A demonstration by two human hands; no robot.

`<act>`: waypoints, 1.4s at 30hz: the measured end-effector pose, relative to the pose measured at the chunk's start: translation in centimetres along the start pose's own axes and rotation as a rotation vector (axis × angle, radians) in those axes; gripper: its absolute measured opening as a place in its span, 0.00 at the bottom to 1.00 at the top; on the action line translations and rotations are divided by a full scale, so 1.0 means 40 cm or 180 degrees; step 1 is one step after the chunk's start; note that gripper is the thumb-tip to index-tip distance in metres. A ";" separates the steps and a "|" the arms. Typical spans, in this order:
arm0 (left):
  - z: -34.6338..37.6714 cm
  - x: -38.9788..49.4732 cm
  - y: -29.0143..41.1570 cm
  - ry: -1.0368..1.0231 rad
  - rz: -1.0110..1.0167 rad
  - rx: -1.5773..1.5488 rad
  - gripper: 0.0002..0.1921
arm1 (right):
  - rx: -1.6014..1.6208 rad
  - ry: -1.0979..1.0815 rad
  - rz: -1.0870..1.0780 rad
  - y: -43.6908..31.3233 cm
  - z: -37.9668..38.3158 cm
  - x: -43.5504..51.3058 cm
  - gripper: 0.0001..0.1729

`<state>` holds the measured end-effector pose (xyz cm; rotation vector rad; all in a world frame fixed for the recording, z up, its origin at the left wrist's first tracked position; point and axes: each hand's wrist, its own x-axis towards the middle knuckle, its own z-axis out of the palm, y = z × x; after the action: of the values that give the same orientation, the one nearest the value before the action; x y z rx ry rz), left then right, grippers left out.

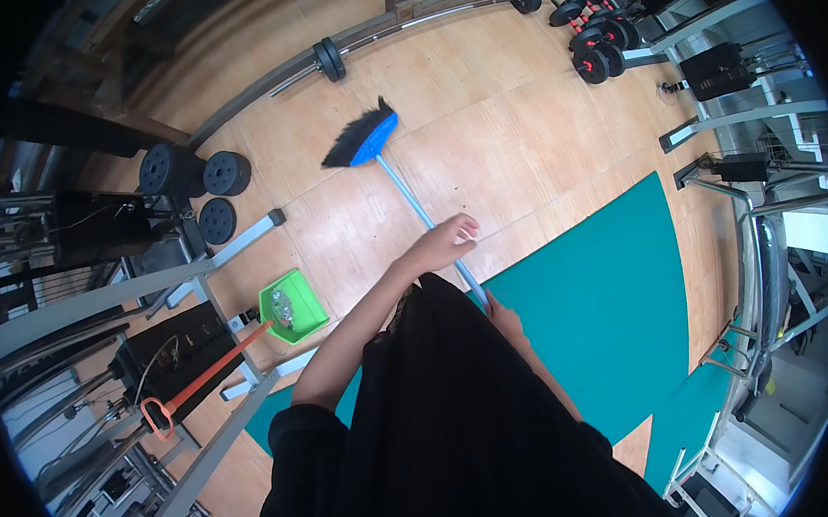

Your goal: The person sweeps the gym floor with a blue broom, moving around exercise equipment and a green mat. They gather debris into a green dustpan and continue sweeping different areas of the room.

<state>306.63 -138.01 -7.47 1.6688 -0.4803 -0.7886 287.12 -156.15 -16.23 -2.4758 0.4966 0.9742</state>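
A broom with a blue head (375,138) and black bristles reaches forward over the tan floor. Around the upper end of its light-blue handle (406,191), my right hand (504,318) is closed. My left hand (448,242) is over the middle of the handle, thumb and loosely curled fingers apart, and hides a short stretch of it. No grip on the handle shows there. To the left sits a green dustpan (308,307) with crumpled clear or silvery litter (282,308) in it. Its long orange handle (219,363) leans toward the lower left.
A teal mat (599,305) covers the floor at right. Weight plates (227,173) and grey machine frames (245,243) stand at left. A barbell (429,20) lies across the far side, with black-and-red dumbbells (592,65) at upper right. Small dark specks dot the floor.
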 end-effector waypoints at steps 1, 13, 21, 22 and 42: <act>0.052 0.045 0.024 -0.0307 0.0092 0.0286 0.17 | -0.0059 -0.0115 0.0202 0.059 -0.008 -0.072 0.25; 0.280 0.215 0.022 -0.2440 0.0087 0.3298 0.32 | 0.1091 0.0566 0.0508 0.014 -0.265 -0.161 0.23; -0.201 0.479 -0.155 -0.0035 -0.0675 0.4213 0.10 | 0.3906 -0.0973 -0.0077 -0.408 -0.412 0.477 0.19; -0.228 0.500 -0.161 -0.0092 -0.0749 0.4310 0.11 | 0.4012 -0.1044 -0.0116 -0.417 -0.421 0.500 0.20; -0.095 0.535 -0.141 -0.2260 0.0378 0.3589 0.05 | 0.2948 -0.0196 0.0154 -0.256 -0.375 0.316 0.21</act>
<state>323.52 -148.65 -17.73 2.2788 -1.7460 -1.1089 308.92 -157.31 -12.58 -1.6010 0.7722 0.6188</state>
